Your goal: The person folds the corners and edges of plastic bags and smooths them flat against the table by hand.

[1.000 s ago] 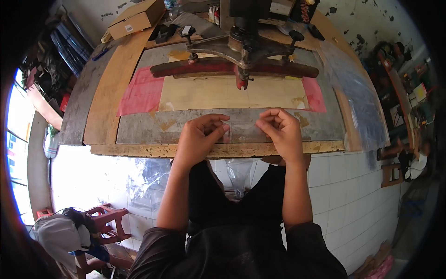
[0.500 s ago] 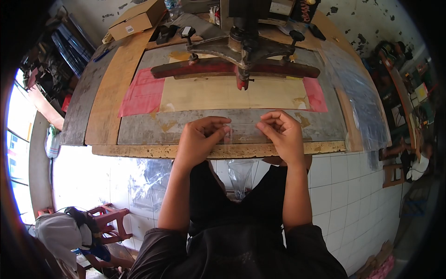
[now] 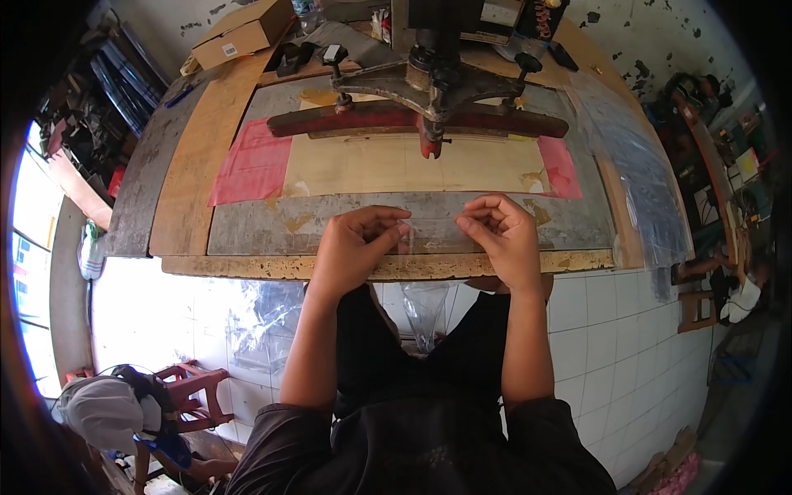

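Observation:
My left hand [image 3: 355,247] is closed, thumb and fingers pinching one side of a thin clear plastic piece [image 3: 433,233]. Its opposite side sits between the thumb and fingers of my right hand [image 3: 505,239], also closed. The see-through piece is stretched between the two hands above the table's front edge, and its outline is hard to make out. Beyond my hands lies a yellowish board [image 3: 396,169] with pink strips [image 3: 247,165] at both ends. A machine's black and red crossbar [image 3: 363,122] spans above that board.
A cardboard box [image 3: 242,35] stands at the back left. Clear plastic sheets [image 3: 648,186] drape over the table's right side, and more plastic [image 3: 425,309] hangs below the front edge. A person in a grey head covering [image 3: 103,412] is at lower left; another person [image 3: 738,293] is far right.
My hands stay almost still, both pinching the clear plastic. At lower left, the other person's covered head has shifted slightly.

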Tool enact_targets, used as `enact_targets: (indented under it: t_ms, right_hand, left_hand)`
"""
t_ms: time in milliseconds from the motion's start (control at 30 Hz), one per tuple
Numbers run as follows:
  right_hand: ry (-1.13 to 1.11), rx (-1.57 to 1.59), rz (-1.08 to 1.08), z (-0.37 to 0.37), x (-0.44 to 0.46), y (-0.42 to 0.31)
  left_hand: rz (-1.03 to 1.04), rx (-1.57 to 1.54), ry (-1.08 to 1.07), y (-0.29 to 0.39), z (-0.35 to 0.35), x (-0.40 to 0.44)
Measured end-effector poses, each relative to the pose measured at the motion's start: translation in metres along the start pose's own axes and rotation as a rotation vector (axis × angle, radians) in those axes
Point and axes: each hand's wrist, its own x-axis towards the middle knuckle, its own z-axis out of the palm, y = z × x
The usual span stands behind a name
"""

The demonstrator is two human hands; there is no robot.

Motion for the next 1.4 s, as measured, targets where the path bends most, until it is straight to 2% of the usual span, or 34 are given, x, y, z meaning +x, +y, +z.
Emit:
enact_targets:
  t_ms: [400, 467, 600, 667, 700, 767, 967, 1067, 1200, 1267, 1333, 1400]
  right_hand:
    - [0.013, 0.008, -0.003, 0.001, -0.001, -0.001]
    - [0.008, 0.020, -0.021, 0.001, 0.000, 0.000]
    - [-0.007, 0.012, -0.009, -0.001, 0.007, -0.005]
    - [-0.001, -0.130, -0.056, -0.003, 0.018, -0.011]
    - [-0.005, -0.132, -0.060, -0.004, 0.027, -0.011]
    - [-0.024, -0.286, -0.134, -0.006, 0.050, -0.006]
    - [-0.094, -0.463, -0.169, -0.012, 0.115, 0.024]
    - [-0.087, -0.549, -0.171, -0.007, 0.120, 0.016]
    - [-0.052, -0.598, -0.265, -0.002, 0.112, 0.012]
    - [-0.048, -0.630, -0.398, 0.000, 0.110, 0.015]
    - [-0.067, -0.648, -0.400, 0.001, 0.110, 0.010]
    - [-0.007, -0.854, -0.599, 0.005, 0.107, 0.001]
  left_hand:
    - [-0.036, 0.040, -0.001, 0.004, 0.002, 0.000]
    - [0.043, 0.026, 0.031, -0.005, 0.003, 0.001]
    - [0.069, 0.035, 0.103, 0.007, 0.009, 0.001]
    - [0.164, 0.291, 0.131, 0.012, 0.008, 0.005]
    - [0.167, 0.290, 0.137, 0.015, 0.007, 0.010]
    - [0.313, 0.396, 0.134, 0.020, 0.003, 0.027]
    - [0.437, 0.634, 0.009, -0.008, -0.016, 0.096]
    - [0.492, 0.766, -0.002, -0.014, -0.016, 0.107]
    - [0.572, 0.838, -0.050, -0.023, -0.016, 0.115]
    - [0.607, 0.880, -0.075, -0.021, -0.017, 0.113]
    - [0.563, 0.876, -0.092, -0.013, -0.016, 0.110]
    - [0.616, 0.970, -0.090, -0.013, -0.017, 0.111]
